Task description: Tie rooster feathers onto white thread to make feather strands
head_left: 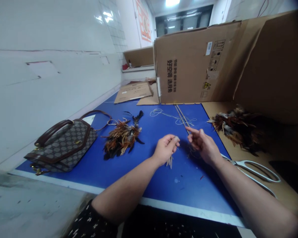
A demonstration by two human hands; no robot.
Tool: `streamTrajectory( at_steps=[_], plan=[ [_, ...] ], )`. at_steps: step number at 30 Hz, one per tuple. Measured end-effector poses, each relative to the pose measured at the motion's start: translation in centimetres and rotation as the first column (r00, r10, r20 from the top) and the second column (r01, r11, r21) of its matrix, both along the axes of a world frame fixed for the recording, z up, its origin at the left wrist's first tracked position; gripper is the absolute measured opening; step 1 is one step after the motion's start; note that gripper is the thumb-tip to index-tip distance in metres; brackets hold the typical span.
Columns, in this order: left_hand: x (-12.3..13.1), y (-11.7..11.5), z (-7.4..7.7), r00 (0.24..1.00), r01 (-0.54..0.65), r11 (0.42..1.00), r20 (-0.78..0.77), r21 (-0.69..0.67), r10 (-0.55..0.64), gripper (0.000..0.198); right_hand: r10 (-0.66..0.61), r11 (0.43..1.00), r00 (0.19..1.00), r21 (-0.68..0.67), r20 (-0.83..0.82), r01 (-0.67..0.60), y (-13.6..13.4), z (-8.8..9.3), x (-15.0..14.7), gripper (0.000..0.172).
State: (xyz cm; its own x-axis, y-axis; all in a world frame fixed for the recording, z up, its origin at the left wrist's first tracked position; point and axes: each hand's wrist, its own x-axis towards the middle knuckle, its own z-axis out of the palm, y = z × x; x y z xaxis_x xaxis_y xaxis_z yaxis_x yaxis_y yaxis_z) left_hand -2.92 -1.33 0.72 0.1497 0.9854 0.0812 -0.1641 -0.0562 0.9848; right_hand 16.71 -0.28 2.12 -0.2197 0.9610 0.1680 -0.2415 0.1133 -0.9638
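My left hand is curled into a pinch over the blue table, holding a small bunch of pale feather quills that stick out below the fist. My right hand hovers just to its right with thumb and forefinger pinched together near a thin stick that runs away across the table. What the right fingers hold is too small to make out. A pile of brown and orange feathers lies to the left of my hands.
A patterned brown handbag lies at the table's left end. White string loops near the stick. A large cardboard box stands behind. Another feather heap and white-handled scissors lie on cardboard to the right.
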Motion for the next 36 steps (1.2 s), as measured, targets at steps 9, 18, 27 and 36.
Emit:
streamTrajectory(
  at_steps=[9,18,27,36],
  plan=[
    [-0.1,-0.3,0.8,0.989,0.110,0.990,0.111,-0.091,-0.099,0.042,-0.275,0.877,0.878,0.476,0.392,0.062,-0.1,0.3,0.1,0.038],
    [0.3,-0.7,0.5,0.964,0.222,0.968,0.178,-0.118,-0.199,0.040,-0.314,0.719,0.848,0.690,0.426,-0.080,-0.8,-0.3,-1.0,0.031],
    [0.2,0.0,-0.2,0.991,0.010,0.999,0.130,0.053,-0.017,0.028,-0.206,0.871,0.900,0.491,0.385,-0.011,-1.4,-0.2,-1.4,0.035],
    [0.1,-0.6,0.6,0.990,0.072,0.997,0.117,0.037,-0.076,0.030,0.210,0.967,0.966,0.112,0.149,-0.227,-2.5,-0.4,-3.6,0.040]
  ],
)
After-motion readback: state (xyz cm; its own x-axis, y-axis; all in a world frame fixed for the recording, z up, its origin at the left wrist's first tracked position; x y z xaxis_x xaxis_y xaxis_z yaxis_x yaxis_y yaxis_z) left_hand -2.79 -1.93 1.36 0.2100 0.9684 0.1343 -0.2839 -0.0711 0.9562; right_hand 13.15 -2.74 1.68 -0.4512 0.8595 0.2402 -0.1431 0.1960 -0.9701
